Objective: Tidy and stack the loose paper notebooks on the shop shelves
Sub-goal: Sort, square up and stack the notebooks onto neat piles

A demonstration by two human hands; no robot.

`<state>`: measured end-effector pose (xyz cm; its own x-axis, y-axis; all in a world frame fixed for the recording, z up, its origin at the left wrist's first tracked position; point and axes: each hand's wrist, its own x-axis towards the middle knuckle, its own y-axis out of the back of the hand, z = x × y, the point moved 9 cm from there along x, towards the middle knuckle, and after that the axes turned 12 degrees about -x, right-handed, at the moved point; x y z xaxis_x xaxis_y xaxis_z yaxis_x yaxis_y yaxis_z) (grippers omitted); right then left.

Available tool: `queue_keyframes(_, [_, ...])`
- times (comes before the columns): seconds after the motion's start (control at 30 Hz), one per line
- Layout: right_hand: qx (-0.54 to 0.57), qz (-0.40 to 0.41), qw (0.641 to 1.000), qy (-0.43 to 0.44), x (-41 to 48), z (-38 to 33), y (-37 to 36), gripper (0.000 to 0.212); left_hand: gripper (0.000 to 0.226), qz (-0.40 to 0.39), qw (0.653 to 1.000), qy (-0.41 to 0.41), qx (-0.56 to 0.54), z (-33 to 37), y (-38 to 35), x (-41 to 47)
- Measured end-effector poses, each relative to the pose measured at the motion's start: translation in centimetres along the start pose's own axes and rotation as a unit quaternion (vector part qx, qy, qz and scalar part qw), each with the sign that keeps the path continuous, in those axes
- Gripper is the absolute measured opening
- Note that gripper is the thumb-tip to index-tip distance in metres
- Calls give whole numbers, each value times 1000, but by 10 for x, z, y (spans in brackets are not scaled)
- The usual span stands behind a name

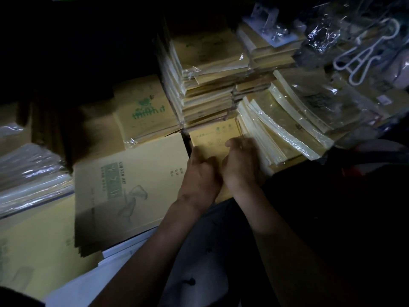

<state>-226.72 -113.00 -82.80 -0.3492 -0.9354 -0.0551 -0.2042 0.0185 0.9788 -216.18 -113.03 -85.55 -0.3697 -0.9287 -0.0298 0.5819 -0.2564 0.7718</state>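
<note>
Your left hand point(200, 173) and right hand point(240, 166) sit pressed together, side by side, on the notebooks point(212, 138) in front of you. The fingers of both are bent down onto the top cover, but the light is too dim to tell whether they grip an edge or only press.

The notebooks lie flat in a narrow slot, hemmed in on three sides. That is probably why your hands come in from the open near edge, where they can square the pile and bear it down into the slot.

Your left fingertips reach the pile's left edge, next to a dark gap. Your right knuckles are just beside the leaning packs point(276, 129), which tilt against that side and may slide onto the pile if you let go carelessly.

Behind the slot stands a tall wrapped stack point(205, 96), its lowest layers touching the far edge of the notebooks. To the left lie the large notebooks point(132, 185), loose and slightly fanned — likely your next job. Beyond them is a green-printed pack point(143, 116). White hangers point(363, 54) in plastic are at the upper right.
</note>
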Motion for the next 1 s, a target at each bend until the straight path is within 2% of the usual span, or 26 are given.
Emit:
queue_keyframes(0.07, [12,-3,1000,22,-1,-19,0,34,33,44,998,-52,-9,19,32,-7])
queue_keyframes(0.1, [24,1,999,36,-2,-31,1,30,35,74,996,-52,-25,21,52,-12])
queue_keyframes(0.23, [71,40,991,107,-12,-97,15,27,41,153,988,16,12,-17,119,-34])
queue_keyframes(0.37, [109,25,965,239,-54,-185,15,33,38,271,951,145,16,-109,186,-95])
queue_keyframes(0.47, [147,0,930,337,-99,-244,1,30,45,287,918,272,41,-180,208,-162])
queue_keyframes(0.57, [145,-35,905,399,-145,-290,-28,30,51,276,871,401,65,-231,208,-228])
queue_keyframes(0.63, [140,-75,885,438,-179,-314,-53,28,49,285,833,472,35,-255,203,-271])
queue_keyframes(0.7, [111,-118,861,483,-212,-332,-80,27,45,309,776,549,-24,-278,194,-318])
queue_keyframes(0.77, [67,-145,836,525,-242,-341,-106,28,47,343,705,612,-101,-295,182,-363])
queue_keyframes(0.83, [31,-174,814,553,-265,-344,-132,39,45,384,665,618,-169,-304,175,-389])
queue_keyframes(0.93, [-5,-239,790,564,-290,-342,-167,67,37,428,631,607,-222,-307,176,-405])
queue_keyframes(1.0, [-37,-247,783,569,-298,-340,-181,77,35,458,609,597,-252,-316,177,-411])
